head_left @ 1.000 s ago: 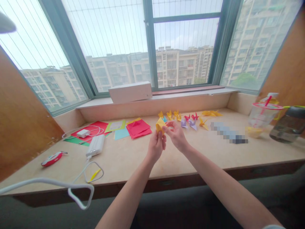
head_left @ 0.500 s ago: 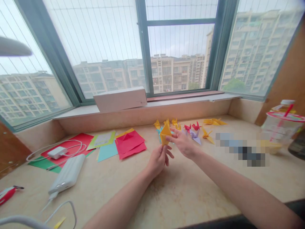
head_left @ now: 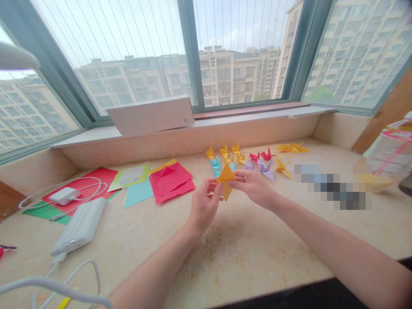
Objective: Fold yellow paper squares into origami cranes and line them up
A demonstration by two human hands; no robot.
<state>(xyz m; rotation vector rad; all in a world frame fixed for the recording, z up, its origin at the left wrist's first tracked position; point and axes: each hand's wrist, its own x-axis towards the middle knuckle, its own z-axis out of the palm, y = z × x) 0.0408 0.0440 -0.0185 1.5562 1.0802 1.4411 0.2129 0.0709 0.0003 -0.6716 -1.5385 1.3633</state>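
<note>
Between my two hands, above the counter, is a piece of folded yellow origami paper in a diamond shape, one point up and one down. My left hand pinches its left corner between thumb and fingers. On the opposite corner my right hand pinches too, thumb in front. Just behind stand finished paper cranes: yellow ones, a light blue one, red ones and a lilac one. A larger yellow crane sits right of them.
Left of my hands lie red paper sheets, a light blue sheet, a white power bank and a charger with cables. A white box rests on the sill. Folded yellow pieces and a plastic cup are at right.
My left hand has shifted from the paper's lower tip up to its left corner. The yellow paper now shows as a diamond held from both sides. The view has tilted downward.
</note>
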